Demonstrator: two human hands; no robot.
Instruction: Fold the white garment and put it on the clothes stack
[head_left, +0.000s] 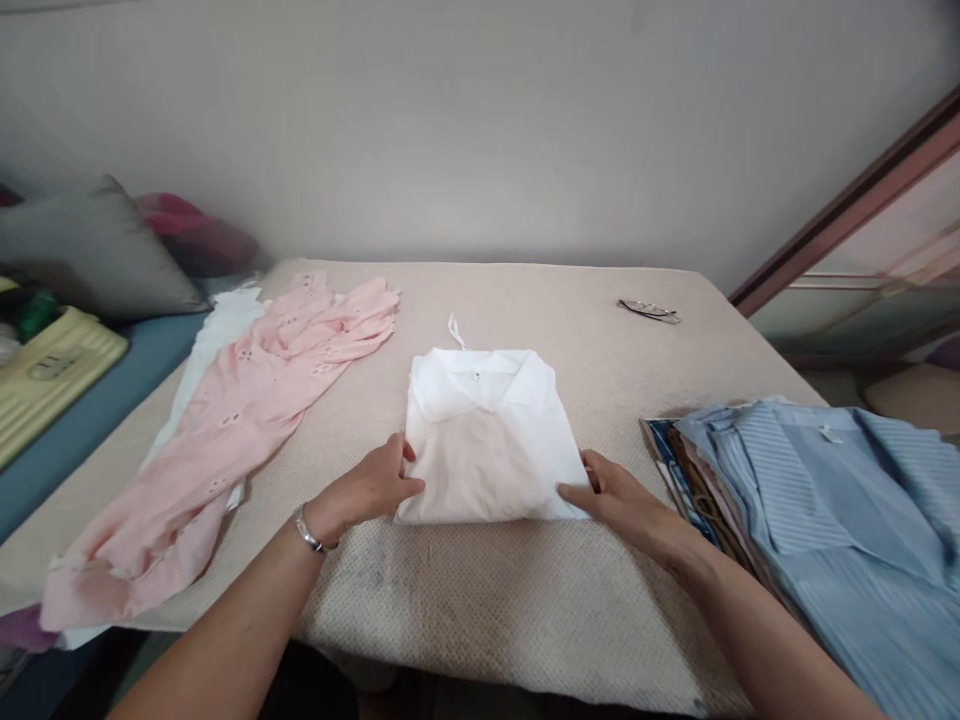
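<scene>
A white collared shirt [487,440], folded into a compact rectangle, lies in the middle of the beige bed cover [480,590] with its collar pointing away from me. A thin white strap sticks out past the collar. My left hand [379,478] pinches the shirt's left edge between thumb and fingers; a silver bracelet is on that wrist. On the opposite edge, near the lower corner, my right hand [611,495] grips the fabric the same way. The fingertips under the cloth are partly hidden.
A pink eyelet garment [247,400] is spread at left over white cloth [217,340]. Stacked folded clothes with a blue striped shirt [810,500] on top lie at right. Eyeglasses [649,311] rest near the back. A grey pillow [97,250] sits far left, against the wall.
</scene>
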